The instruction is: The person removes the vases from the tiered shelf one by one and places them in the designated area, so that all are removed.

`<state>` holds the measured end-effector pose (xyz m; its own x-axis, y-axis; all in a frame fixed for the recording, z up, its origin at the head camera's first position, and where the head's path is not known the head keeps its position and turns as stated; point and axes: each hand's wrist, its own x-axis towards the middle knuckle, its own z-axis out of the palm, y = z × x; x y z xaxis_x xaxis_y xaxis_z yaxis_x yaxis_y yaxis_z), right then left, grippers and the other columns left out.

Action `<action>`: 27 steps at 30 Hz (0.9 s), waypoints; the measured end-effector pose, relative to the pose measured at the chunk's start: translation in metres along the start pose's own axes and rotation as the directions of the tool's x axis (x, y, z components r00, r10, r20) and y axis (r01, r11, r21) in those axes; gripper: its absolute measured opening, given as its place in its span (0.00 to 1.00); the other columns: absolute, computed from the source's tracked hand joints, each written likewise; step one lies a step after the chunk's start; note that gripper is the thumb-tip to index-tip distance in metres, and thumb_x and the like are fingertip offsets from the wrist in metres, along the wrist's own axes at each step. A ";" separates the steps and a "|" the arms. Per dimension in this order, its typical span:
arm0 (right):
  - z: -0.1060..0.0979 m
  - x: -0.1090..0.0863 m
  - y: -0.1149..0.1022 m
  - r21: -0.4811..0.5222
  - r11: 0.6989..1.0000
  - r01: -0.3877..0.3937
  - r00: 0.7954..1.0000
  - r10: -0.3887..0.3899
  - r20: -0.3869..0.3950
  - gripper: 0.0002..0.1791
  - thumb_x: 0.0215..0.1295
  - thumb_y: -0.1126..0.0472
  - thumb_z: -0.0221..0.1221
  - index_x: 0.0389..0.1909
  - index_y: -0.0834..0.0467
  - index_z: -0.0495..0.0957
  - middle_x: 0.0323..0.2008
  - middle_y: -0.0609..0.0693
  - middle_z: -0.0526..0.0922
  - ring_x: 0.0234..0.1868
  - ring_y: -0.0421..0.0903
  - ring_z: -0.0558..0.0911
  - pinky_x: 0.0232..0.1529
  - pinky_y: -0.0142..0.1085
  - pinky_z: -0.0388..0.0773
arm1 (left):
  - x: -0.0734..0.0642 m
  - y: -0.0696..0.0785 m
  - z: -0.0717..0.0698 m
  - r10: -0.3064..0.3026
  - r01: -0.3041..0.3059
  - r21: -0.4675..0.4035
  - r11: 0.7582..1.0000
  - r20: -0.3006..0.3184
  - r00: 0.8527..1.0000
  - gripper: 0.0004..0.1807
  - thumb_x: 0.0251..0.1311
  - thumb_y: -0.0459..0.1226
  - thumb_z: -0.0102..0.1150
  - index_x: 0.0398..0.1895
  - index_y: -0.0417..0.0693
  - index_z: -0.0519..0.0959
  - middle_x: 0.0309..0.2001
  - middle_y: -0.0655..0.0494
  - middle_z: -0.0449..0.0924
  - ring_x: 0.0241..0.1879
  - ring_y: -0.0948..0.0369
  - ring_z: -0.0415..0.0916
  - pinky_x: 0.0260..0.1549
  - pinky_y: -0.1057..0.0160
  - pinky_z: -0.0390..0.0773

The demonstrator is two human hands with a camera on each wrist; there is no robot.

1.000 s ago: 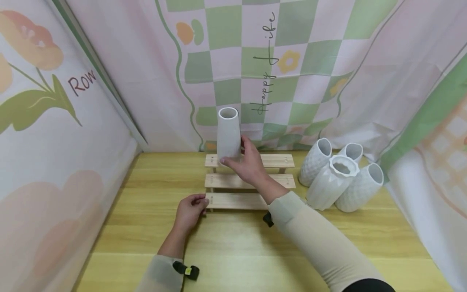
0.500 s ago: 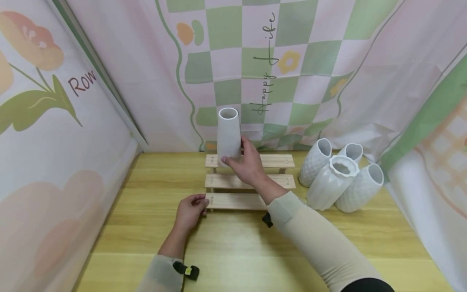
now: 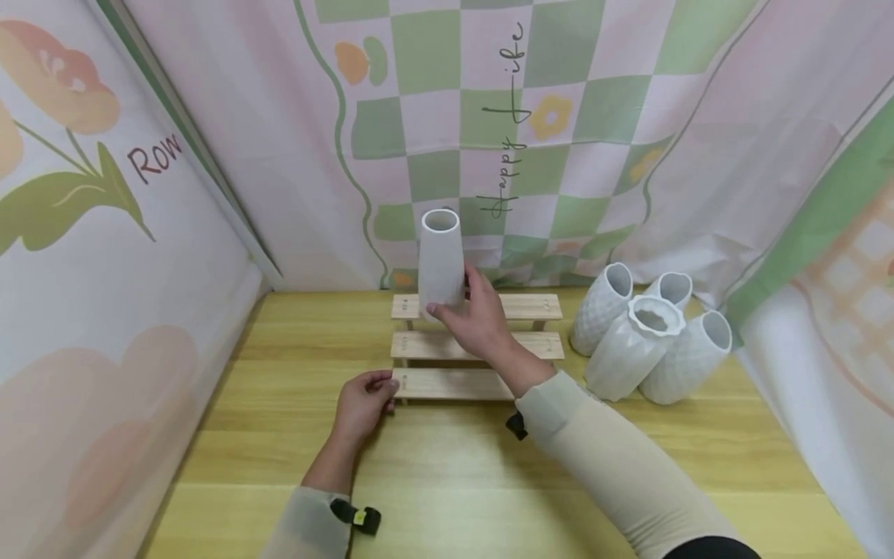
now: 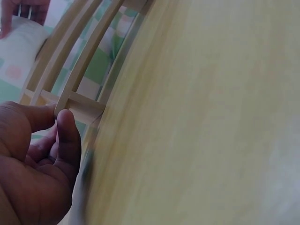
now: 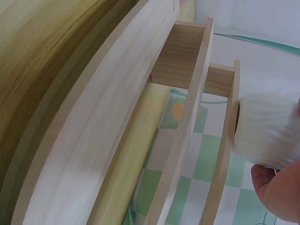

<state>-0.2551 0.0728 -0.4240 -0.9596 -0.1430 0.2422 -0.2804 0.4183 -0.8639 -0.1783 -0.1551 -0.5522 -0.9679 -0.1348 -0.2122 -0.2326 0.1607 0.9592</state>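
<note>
A smooth white vase point(image 3: 441, 260) stands upright at the left part of the top step of a three-tier wooden shelf point(image 3: 454, 383). My right hand point(image 3: 478, 314) grips the vase low down, thumb in front and fingers behind its right side. In the right wrist view, the vase point(image 5: 267, 129) has its base right at the top board. At the shelf's lower left corner, my left hand point(image 3: 363, 404) pinches the end of the bottom step. The left wrist view shows the thumb and a finger of that hand point(image 4: 40, 164) meeting at the board's end.
To the right of the shelf, several white textured vases stand close together, the front one a vase with a ruffled rim point(image 3: 632, 349). Behind the wooden table point(image 3: 447, 481) hangs a green-and-white checked curtain point(image 3: 433, 116). A printed cloth point(image 3: 140, 287) closes off the left side.
My right hand has shifted the vase slightly to the right and nearer along the top step. The left hand keeps its place on the bottom step.
</note>
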 end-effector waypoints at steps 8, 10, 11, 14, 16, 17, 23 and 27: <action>-0.005 -0.008 0.000 0.004 1.000 -0.004 1.000 0.005 -0.008 0.48 0.61 0.50 0.74 0.78 0.53 0.59 0.70 0.52 0.70 0.66 0.52 0.75 0.65 0.51 0.77 | -0.001 0.000 0.001 -0.001 0.001 -0.002 1.000 0.000 1.000 0.17 0.67 0.37 0.69 0.54 0.38 0.83 0.42 0.45 0.85 0.34 0.55 0.84 0.33 0.61 0.88; -0.006 -0.010 0.000 0.005 1.000 -0.007 1.000 0.007 -0.013 0.48 0.61 0.50 0.74 0.77 0.53 0.60 0.69 0.52 0.71 0.65 0.53 0.76 0.63 0.51 0.78 | -0.001 0.000 0.001 0.012 -0.012 0.000 1.000 0.001 1.000 0.17 0.67 0.37 0.69 0.55 0.37 0.83 0.42 0.45 0.85 0.33 0.55 0.84 0.33 0.61 0.88; -0.007 -0.011 0.000 0.007 1.000 -0.006 1.000 0.006 -0.014 0.48 0.61 0.50 0.75 0.77 0.54 0.61 0.69 0.52 0.71 0.65 0.53 0.76 0.63 0.52 0.78 | -0.002 0.000 0.001 0.019 -0.019 0.002 1.000 0.000 1.000 0.17 0.67 0.37 0.69 0.55 0.37 0.83 0.42 0.45 0.85 0.33 0.55 0.84 0.32 0.61 0.88; -0.008 -0.014 -0.001 0.014 1.000 -0.007 1.000 0.007 -0.014 0.47 0.60 0.51 0.75 0.77 0.54 0.61 0.68 0.52 0.72 0.64 0.54 0.76 0.62 0.52 0.79 | -0.002 0.000 0.000 0.028 -0.028 -0.001 1.000 -0.001 1.000 0.17 0.67 0.37 0.69 0.55 0.36 0.83 0.42 0.45 0.85 0.33 0.55 0.84 0.32 0.61 0.88; -0.010 -0.018 -0.001 0.017 1.000 -0.013 1.000 0.014 -0.016 0.48 0.59 0.52 0.76 0.76 0.54 0.62 0.68 0.52 0.72 0.63 0.54 0.77 0.61 0.52 0.80 | -0.003 -0.001 0.000 0.026 -0.026 -0.003 1.000 0.001 1.000 0.17 0.67 0.37 0.69 0.55 0.36 0.83 0.42 0.45 0.85 0.32 0.56 0.84 0.33 0.61 0.88; -0.010 -0.019 -0.001 0.019 1.000 -0.014 1.000 0.014 -0.015 0.48 0.59 0.52 0.76 0.77 0.54 0.62 0.68 0.52 0.72 0.64 0.54 0.77 0.62 0.53 0.79 | -0.002 -0.001 0.000 0.023 -0.023 -0.001 1.000 0.003 1.000 0.17 0.67 0.37 0.68 0.55 0.37 0.83 0.42 0.45 0.85 0.32 0.56 0.84 0.33 0.62 0.88; -0.013 -0.031 -0.002 0.013 1.000 -0.028 0.999 0.029 -0.027 0.51 0.57 0.53 0.77 0.77 0.54 0.61 0.69 0.54 0.71 0.63 0.55 0.76 0.62 0.57 0.79 | -0.002 0.000 -0.001 0.014 -0.014 0.000 1.000 0.004 1.000 0.17 0.67 0.37 0.69 0.55 0.38 0.83 0.42 0.45 0.85 0.33 0.55 0.84 0.33 0.61 0.88; -0.015 -0.038 -0.002 -0.008 1.000 -0.028 0.999 0.028 -0.035 0.51 0.56 0.52 0.78 0.77 0.56 0.60 0.68 0.55 0.70 0.63 0.56 0.76 0.62 0.57 0.79 | -0.001 0.001 -0.001 0.005 -0.005 -0.002 1.000 0.002 1.000 0.18 0.66 0.37 0.69 0.55 0.38 0.83 0.42 0.45 0.85 0.33 0.55 0.84 0.33 0.61 0.88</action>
<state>-0.2181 0.0907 -0.4247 -0.9673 -0.1001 0.2330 -0.2532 0.4295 -0.8668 -0.1770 -0.1556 -0.5512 -0.9692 -0.1319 -0.2080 -0.2279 0.1595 0.9605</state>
